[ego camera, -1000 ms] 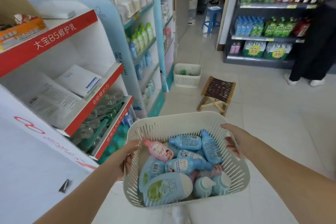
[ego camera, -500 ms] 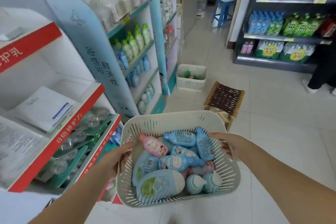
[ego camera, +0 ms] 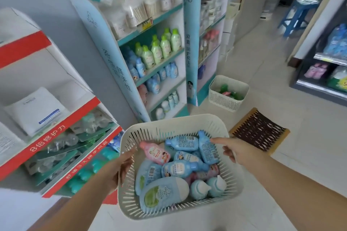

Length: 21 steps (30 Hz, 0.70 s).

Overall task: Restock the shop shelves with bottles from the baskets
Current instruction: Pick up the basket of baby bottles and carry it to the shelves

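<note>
I carry a cream slotted basket [ego camera: 169, 124] low in front of me. My left hand [ego camera: 120, 167] grips its left rim and my right hand [ego camera: 236, 150] grips its right rim. Inside lie several bottles: blue ones [ego camera: 183, 169], a pink one [ego camera: 155, 153] and a large pale-blue bottle with a green label [ego camera: 163, 193]. Straight ahead stands a teal shelf unit [ego camera: 163, 56] stocked with green-capped and blue bottles.
A second cream basket [ego camera: 228, 93] holding green items sits on the floor by the teal shelves. A low woven stool [ego camera: 260, 130] stands right of my basket. A red-and-white display stand [ego camera: 62, 129] is at left, dark drink shelves [ego camera: 323, 69] at right. A blue stool [ego camera: 298, 15] is farther back.
I have walked forward with the basket; the teal shelf unit and floor basket are now closer, and the red stand has slid to the left. Both hands still hold the rims.
</note>
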{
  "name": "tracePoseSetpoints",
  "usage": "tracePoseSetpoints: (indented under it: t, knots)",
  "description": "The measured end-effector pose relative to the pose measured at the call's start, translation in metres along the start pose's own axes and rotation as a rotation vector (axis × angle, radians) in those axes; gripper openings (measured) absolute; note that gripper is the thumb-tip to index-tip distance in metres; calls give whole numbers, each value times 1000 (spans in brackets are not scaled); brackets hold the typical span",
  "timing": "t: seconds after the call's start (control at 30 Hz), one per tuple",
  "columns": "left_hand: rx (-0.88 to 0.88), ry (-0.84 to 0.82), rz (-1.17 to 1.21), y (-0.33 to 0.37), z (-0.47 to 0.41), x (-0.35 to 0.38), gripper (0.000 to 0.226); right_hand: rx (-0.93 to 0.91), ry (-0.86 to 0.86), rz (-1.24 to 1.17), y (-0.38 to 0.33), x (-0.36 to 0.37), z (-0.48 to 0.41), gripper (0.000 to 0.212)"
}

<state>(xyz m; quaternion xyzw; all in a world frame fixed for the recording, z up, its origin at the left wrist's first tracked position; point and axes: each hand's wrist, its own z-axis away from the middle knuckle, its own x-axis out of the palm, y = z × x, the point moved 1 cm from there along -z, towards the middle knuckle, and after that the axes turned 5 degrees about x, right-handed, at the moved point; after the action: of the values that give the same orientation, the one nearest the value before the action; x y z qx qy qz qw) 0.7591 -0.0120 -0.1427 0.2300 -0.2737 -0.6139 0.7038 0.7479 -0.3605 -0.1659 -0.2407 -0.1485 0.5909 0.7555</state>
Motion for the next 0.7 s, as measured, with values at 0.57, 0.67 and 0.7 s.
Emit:
tracePoseSetpoints:
  t: [0.57, 0.67, 0.7]
  knots:
    - [-39, 176, 235, 21, -77, 73, 29, 62, -28, 242, -120, -21, -114, 44]
    - [-59, 197, 247, 37, -103, 80, 30, 88, -35, 261, -146, -13, -139, 45]
    - [-67, 212, 258, 41, -113, 81, 28, 96, -36, 265, -155, -10, -147, 44]
